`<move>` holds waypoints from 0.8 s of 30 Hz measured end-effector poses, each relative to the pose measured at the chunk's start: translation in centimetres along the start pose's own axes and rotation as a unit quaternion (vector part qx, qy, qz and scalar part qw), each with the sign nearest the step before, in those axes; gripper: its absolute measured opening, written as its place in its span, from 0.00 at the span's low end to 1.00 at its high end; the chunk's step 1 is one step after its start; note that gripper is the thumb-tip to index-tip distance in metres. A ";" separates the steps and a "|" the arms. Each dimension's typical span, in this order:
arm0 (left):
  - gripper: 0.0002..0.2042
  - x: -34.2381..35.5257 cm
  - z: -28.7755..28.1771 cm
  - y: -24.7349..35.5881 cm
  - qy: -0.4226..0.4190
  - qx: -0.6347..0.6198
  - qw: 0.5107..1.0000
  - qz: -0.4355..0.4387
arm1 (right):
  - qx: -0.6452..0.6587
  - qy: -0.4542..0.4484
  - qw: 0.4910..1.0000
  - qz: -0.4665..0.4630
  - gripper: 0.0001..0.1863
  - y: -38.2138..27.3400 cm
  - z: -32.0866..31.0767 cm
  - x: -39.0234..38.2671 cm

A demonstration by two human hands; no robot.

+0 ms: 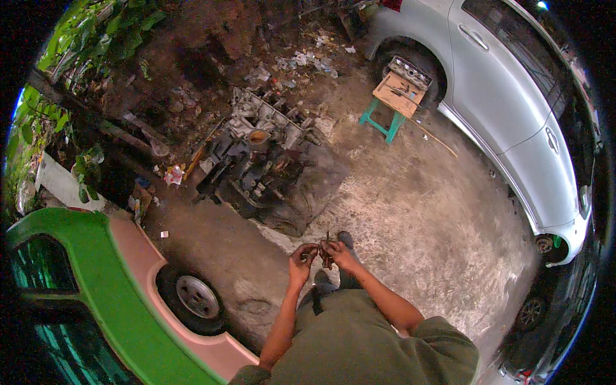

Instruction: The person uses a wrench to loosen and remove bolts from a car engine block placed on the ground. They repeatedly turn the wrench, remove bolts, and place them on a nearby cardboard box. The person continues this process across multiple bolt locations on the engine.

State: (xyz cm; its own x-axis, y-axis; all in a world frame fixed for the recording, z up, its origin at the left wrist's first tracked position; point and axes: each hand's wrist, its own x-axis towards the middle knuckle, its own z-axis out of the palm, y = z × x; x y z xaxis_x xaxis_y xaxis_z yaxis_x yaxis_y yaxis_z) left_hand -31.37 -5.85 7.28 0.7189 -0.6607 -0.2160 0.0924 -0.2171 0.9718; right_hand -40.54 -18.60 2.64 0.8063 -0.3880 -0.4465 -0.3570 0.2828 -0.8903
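Note:
In front of my body, my left hand (303, 258) and my right hand (339, 253) are close together. The fingers of my left hand are pinched; whatever is between them is too small to make out. My right hand is closed around something small and dark (328, 258), whose kind I cannot tell. Ahead of my hands, on the ground, lies a dirty, partly dismantled engine (263, 125), with dark parts around it and a dark sheet (324, 183) beneath.
Ahead to the right, a wooden-topped stool with green legs (399, 96) bears a metal engine part (409, 72) and tools. A silver car (507, 102) stands right, a green and pink vehicle (96, 256) left. Litter (314, 61) and a stick (439, 139) lie on the ground.

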 end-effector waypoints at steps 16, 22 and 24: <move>0.11 18.5 24.9 6.0 -0.091 -0.041 0.994 -0.043 | 0.090 0.077 0.989 -0.085 0.17 -9.5 -31.0 1.8; 0.11 23.5 33.8 8.4 -0.127 -0.032 0.991 0.000 | 0.067 0.117 0.985 -0.109 0.14 -10.6 -39.6 4.2; 0.10 25.5 36.1 8.8 -0.131 0.010 0.991 0.021 | 0.069 0.157 0.985 -0.026 0.13 -10.7 -41.2 5.4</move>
State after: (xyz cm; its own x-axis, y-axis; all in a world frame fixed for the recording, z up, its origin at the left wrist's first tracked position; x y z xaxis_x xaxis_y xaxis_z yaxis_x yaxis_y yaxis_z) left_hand -37.09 -50.59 6.84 0.5177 -0.8331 -0.1949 0.0502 -0.1978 0.9790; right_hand -51.83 -59.84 6.10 0.6287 -0.6504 -0.4262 -0.2340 0.3645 -0.9013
